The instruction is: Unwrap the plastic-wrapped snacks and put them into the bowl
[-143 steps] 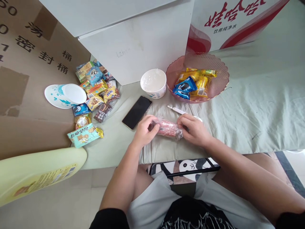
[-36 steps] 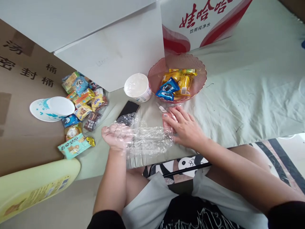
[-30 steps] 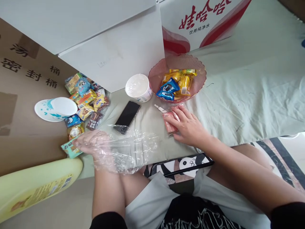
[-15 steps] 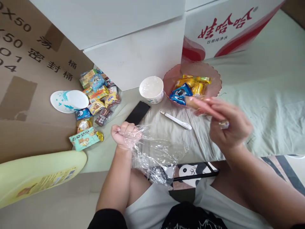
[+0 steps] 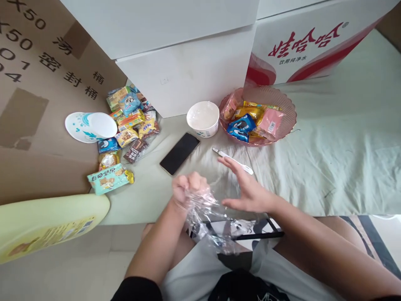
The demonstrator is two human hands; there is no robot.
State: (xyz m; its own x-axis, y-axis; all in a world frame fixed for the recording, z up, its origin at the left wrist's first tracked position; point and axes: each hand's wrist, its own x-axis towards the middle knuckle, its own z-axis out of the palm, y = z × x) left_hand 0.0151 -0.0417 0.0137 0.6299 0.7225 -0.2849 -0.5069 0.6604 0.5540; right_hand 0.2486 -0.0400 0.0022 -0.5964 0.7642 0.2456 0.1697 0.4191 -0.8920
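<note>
A crumpled clear plastic bag [image 5: 206, 221] hangs from my left hand [image 5: 191, 190], whose fingers are closed in a fist around its top. To the right of it, my right hand [image 5: 249, 192] holds nothing, with thumb and fingers spread towards the bag. Just beyond the right fingertips lies a white utility knife [image 5: 236, 162]. The pink scalloped bowl [image 5: 286, 123] holds yellow and blue snack packs, and a pink snack packet [image 5: 270, 122] rests on top at its right side. Another pinkish wrapped snack [image 5: 231, 106] leans at the bowl's left.
A white paper bowl [image 5: 203, 119] and a black phone [image 5: 180, 153] sit at centre. Several wrapped snacks [image 5: 128, 121] and a tipped paper bowl [image 5: 90, 126] lie left beside a brown carton [image 5: 56, 159]. White boxes [image 5: 188, 71] stand behind. A yellow-green container [image 5: 56, 221] is front left.
My right hand has let go of the pink snacks, which now lie in the pink bowl, and has come back towards the bag. My left hand has shifted right and nearer with the bag.
</note>
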